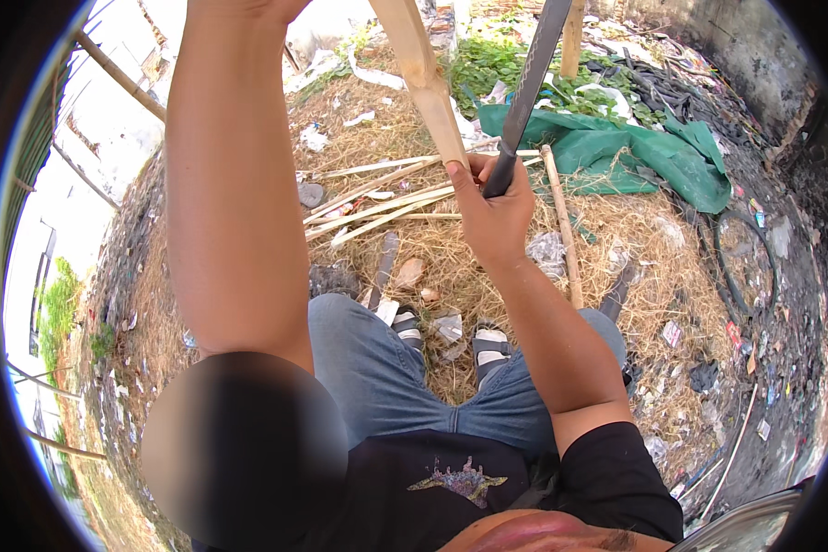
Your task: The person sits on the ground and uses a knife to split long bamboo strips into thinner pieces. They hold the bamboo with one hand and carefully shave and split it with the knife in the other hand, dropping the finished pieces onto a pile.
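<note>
My right hand (499, 212) is closed around the dark handle of a long-bladed machete (529, 92). Its thumb presses on the lower end of a pale, roughly shaped wooden stick (421, 83), so both lie in the same grip. Blade and stick rise apart in a V and leave the picture at the top. Raised high, my left arm reaches the upper edge, where only the heel of my left hand (253, 7) shows. Its fingers are out of the picture, and whether it touches the stick cannot be seen.
Several thin pale wood strips (377, 207) lie on dry straw beyond my knees. A round pole (563, 230) stretches along the ground to their right. Behind are a crumpled green tarp (616, 152) and leafy plants (497, 64). A black hose (771, 267) and scattered litter lie at the right.
</note>
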Available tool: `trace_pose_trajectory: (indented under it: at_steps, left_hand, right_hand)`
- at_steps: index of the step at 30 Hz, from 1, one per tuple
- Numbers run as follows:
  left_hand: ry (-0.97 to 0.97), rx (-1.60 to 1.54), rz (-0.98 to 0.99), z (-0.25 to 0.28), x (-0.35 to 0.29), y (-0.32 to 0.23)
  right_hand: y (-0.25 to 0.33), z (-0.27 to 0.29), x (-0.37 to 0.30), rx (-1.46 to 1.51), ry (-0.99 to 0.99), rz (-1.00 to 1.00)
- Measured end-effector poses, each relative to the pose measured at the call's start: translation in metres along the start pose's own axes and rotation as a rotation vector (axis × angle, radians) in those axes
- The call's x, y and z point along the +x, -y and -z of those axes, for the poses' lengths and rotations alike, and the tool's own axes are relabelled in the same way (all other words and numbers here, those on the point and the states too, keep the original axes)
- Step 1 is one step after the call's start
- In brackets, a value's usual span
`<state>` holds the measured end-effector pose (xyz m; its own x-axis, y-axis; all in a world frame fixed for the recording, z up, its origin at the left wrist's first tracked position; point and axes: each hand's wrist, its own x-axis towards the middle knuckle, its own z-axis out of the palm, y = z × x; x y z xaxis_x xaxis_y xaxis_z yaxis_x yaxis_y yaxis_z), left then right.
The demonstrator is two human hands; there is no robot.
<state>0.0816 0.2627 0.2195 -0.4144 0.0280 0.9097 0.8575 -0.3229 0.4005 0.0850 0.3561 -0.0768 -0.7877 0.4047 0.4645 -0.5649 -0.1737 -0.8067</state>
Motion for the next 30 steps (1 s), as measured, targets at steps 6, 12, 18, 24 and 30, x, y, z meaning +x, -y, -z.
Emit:
trace_pose_trajectory:
  at_steps: [6, 12, 18, 24, 30]
  left_hand:
    - [-0.265, 0.264, 0.097, 0.069, -0.045, 0.056]
    - [0.329, 0.789, 0.867, 0.07, -0.201, 0.112]
    - [0.952, 1.087, 0.84, 0.078, -0.263, 0.135]
    - [0.853, 1.156, 0.56, 0.088, -0.266, 0.149]
    - [0.66, 1.025, 0.645, 0.099, -0.249, 0.141]
  right_hand:
    - [0.001, 0.023, 0.021, 0.116, -0.138, 0.117]
    - [0.039, 0.059, 0.059, 0.341, -0.345, 0.265]
    - [0.072, 0.112, 0.083, 0.493, -0.5, 0.231]
    - [0.091, 0.139, 0.093, 0.607, -0.634, 0.085]
    - [0.082, 0.163, 0.1, 0.567, -0.566, 0.009]
